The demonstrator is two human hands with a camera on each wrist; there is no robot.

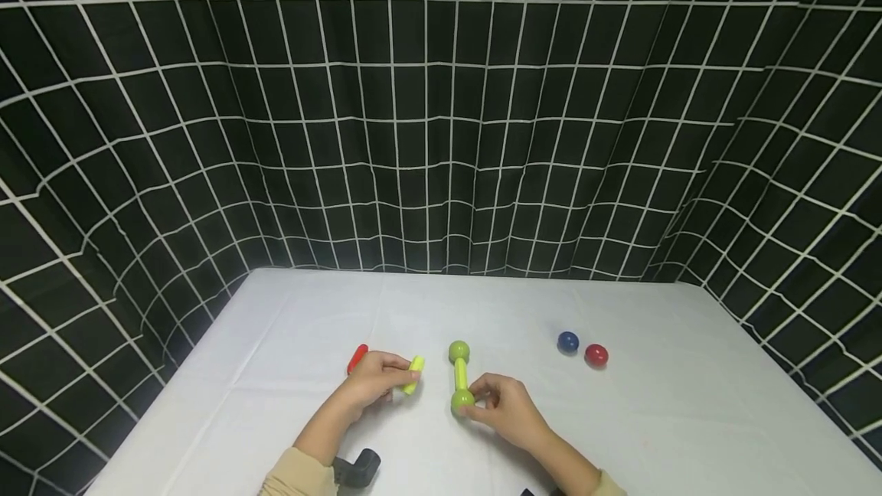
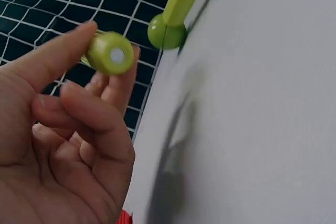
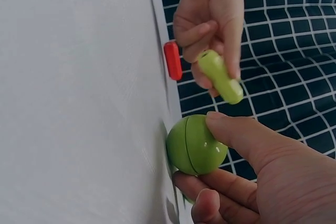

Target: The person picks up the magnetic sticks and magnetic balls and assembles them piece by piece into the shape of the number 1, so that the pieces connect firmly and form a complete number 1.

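Between thumb and fingers, my left hand (image 1: 377,378) pinches a short yellow-green rod (image 1: 413,375), raised off the cloth; a pale round spot (image 2: 116,55) marks its end in the left wrist view. My right hand (image 1: 511,409) grips the near green ball (image 1: 462,403) of a dumbbell-like piece, thumb on one side and fingers on the other. From that ball a yellow-green rod (image 1: 460,373) runs away to a second green ball (image 1: 458,351). A dark seam circles the gripped ball (image 3: 195,144) in the right wrist view.
A red rod (image 1: 357,358) lies just beyond the left hand. Toward the right are a blue ball (image 1: 568,342) and a red ball (image 1: 596,355) on the white-covered table (image 1: 661,419). Near the left sleeve sits a dark angled object (image 1: 360,470). A black grid-patterned curtain (image 1: 441,136) surrounds the table.
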